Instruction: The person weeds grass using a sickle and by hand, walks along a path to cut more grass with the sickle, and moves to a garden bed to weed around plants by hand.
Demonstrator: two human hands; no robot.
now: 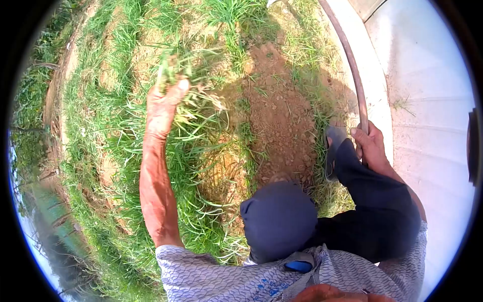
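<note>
My left hand (165,106) is stretched out over the green rows, closed around a loose bunch of pulled grass (198,98). Blades and pale, dry stems stick out of the bunch, slightly blurred. On the other side, near my knee, my right hand (371,143) is wrapped around a long wooden tool handle (352,55). The handle runs up and curves away toward the top of the view. A small pale piece (275,2) shows at the top edge; whether it belongs to the tool I cannot tell.
A strip of bare reddish soil (279,116) lies ahead of my dark-trousered knee (279,219). Rows of narrow-leaved green plants (126,45) fill the left. My sandaled foot (333,151) is beside the soil. A pale wall (427,105) stands along the right.
</note>
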